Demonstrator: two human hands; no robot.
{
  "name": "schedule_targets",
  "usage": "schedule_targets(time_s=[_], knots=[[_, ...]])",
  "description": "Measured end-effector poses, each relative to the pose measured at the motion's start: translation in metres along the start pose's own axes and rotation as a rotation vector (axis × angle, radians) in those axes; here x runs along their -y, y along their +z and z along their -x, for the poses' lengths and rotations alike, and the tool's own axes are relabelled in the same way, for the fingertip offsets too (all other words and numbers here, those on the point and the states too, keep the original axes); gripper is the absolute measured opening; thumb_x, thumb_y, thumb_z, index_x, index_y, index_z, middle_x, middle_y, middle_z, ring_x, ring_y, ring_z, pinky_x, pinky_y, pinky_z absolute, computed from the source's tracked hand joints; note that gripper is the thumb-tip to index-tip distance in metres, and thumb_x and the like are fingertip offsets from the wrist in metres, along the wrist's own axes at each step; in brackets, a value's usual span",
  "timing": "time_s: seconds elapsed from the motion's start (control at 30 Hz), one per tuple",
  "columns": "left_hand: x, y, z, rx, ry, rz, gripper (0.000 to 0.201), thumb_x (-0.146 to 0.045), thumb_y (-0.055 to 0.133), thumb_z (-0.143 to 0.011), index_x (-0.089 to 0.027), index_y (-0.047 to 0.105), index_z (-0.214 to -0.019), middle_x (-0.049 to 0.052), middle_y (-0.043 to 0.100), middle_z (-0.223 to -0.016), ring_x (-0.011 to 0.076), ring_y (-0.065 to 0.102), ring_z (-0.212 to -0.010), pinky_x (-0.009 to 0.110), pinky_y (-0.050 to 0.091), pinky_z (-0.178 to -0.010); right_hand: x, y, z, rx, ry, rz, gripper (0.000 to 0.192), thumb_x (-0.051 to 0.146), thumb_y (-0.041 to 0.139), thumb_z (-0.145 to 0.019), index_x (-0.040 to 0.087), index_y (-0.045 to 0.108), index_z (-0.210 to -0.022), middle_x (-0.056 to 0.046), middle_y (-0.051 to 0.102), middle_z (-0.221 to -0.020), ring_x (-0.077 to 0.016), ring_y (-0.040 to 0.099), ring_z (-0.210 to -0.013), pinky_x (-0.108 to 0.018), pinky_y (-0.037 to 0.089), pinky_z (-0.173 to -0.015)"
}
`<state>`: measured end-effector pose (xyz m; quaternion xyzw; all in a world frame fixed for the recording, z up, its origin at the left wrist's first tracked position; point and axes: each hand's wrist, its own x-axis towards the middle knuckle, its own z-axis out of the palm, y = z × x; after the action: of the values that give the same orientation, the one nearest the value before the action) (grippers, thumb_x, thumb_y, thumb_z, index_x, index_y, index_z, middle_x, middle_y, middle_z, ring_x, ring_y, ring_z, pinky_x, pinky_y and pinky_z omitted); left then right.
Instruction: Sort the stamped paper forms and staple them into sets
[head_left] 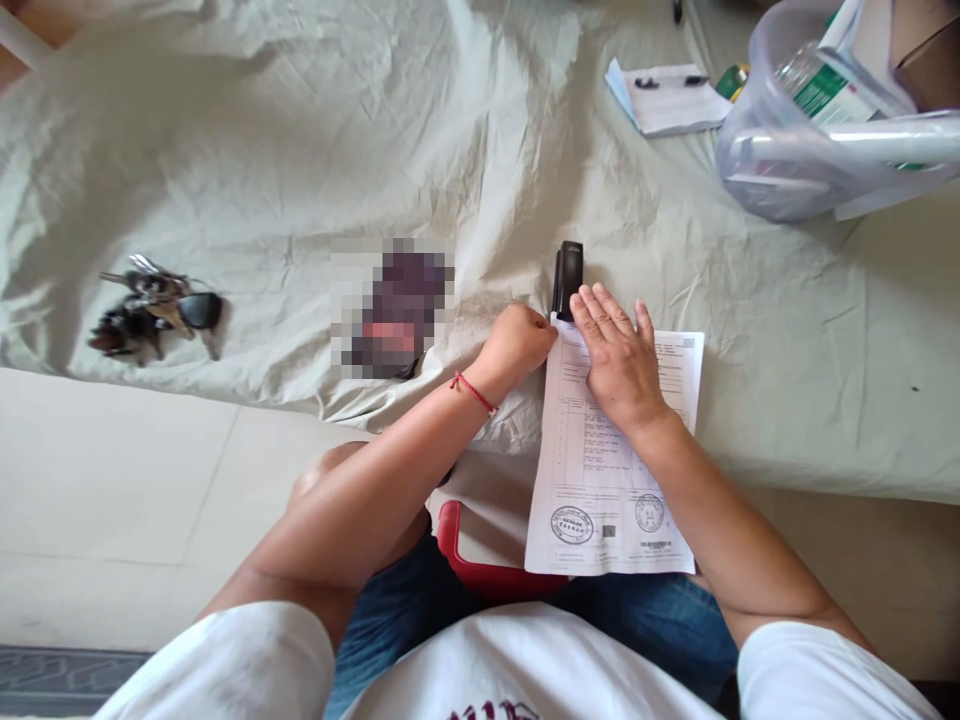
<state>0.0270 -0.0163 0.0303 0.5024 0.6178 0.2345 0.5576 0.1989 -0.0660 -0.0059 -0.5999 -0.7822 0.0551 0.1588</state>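
Observation:
Printed paper (570, 450) with round stamps and a small square code lies partly on the cloth, its lower part hanging past the table's edge over my lap. My left hand (521, 345), a red string round its wrist, is closed at the paper's upper left corner, fingertips mostly hidden. A black stapler (571, 270) stands at the paper's top edge, its near end meeting that corner. My right hand (619, 365) lies flat over the upper part of the paper, fingers stretched out. Its fingertips are beside or touching the stapler's near end; I cannot tell which.
A bunch of keys (161, 310) lies far left on the wrinkled cloth (300, 150). A dark pixelated object (405, 310) is left of my left hand. Back right are a notepad (679, 110) with a pen and a clear plastic basket (787, 180) holding bottles and rolls.

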Motion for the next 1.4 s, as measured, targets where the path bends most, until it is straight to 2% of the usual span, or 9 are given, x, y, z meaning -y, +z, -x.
schedule_targets(time_s=[0.2,0.47,0.7,0.87,1.0,1.23,1.4], knots=[[0.007,0.002,-0.004,0.016,0.032,-0.006,0.046,0.001,0.062,-0.089,-0.021,0.044,-0.052,-0.004,0.037,-0.056,0.0125,0.037,-0.062,0.034,0.026,-0.061,0.006,0.000,-0.002,0.050,0.030,0.040,0.072,0.002,0.027,-0.112,0.021,0.053,-0.177,-0.009,0.048,-0.185,-0.0230,0.040,-0.178,-0.059,0.028,-0.149],[0.007,0.003,-0.005,-0.015,0.080,-0.021,0.049,0.003,0.064,-0.086,-0.020,0.044,-0.048,-0.004,0.036,-0.053,0.0133,0.037,-0.062,0.034,0.026,-0.063,0.007,0.009,0.000,0.037,0.021,-0.034,0.074,0.002,0.023,-0.115,0.022,0.045,-0.182,-0.007,0.043,-0.188,-0.0223,0.031,-0.181,-0.053,0.026,-0.151],[0.003,0.002,-0.003,-0.005,0.062,-0.079,0.054,0.002,0.061,-0.091,-0.022,0.042,-0.047,-0.002,0.038,-0.054,0.0155,0.039,-0.063,0.036,0.028,-0.065,0.001,0.019,0.004,-0.017,-0.030,-0.069,0.079,-0.001,0.023,-0.112,0.022,0.032,-0.187,-0.009,0.043,-0.188,-0.0218,0.027,-0.182,-0.057,0.030,-0.151],[0.001,0.002,-0.001,-0.010,0.067,-0.103,0.056,0.004,0.061,-0.091,-0.022,0.041,-0.046,-0.003,0.037,-0.052,0.0149,0.036,-0.062,0.036,0.027,-0.064,0.002,0.021,0.005,-0.029,-0.025,-0.062,0.075,0.000,0.021,-0.113,0.016,0.037,-0.184,-0.012,0.043,-0.188,-0.0217,0.026,-0.182,-0.056,0.031,-0.150],[0.001,0.001,-0.001,-0.018,0.096,-0.121,0.055,0.004,0.062,-0.090,-0.023,0.041,-0.047,-0.003,0.037,-0.052,0.0140,0.034,-0.060,0.036,0.026,-0.063,0.004,0.019,0.004,-0.026,-0.015,-0.079,0.077,0.000,0.023,-0.113,0.022,0.033,-0.186,-0.008,0.044,-0.188,-0.0211,0.027,-0.182,-0.058,0.031,-0.150],[0.005,0.001,-0.004,0.016,0.079,-0.073,0.048,0.004,0.062,-0.088,-0.021,0.046,-0.050,-0.004,0.041,-0.053,0.0124,0.041,-0.060,0.034,0.030,-0.063,0.011,0.005,0.004,-0.007,0.008,-0.002,0.071,0.000,0.022,-0.112,0.012,0.053,-0.176,-0.012,0.048,-0.185,-0.0241,0.039,-0.178,-0.052,0.033,-0.149],[0.005,-0.005,0.001,0.039,0.060,-0.100,0.046,0.002,0.062,-0.088,-0.021,0.045,-0.052,-0.004,0.038,-0.054,0.0118,0.037,-0.059,0.034,0.026,-0.061,0.002,-0.012,0.000,-0.019,-0.021,-0.122,0.078,-0.002,0.038,-0.105,0.025,0.055,-0.175,-0.006,0.054,-0.182,-0.0269,0.043,-0.176,-0.062,0.037,-0.147]])
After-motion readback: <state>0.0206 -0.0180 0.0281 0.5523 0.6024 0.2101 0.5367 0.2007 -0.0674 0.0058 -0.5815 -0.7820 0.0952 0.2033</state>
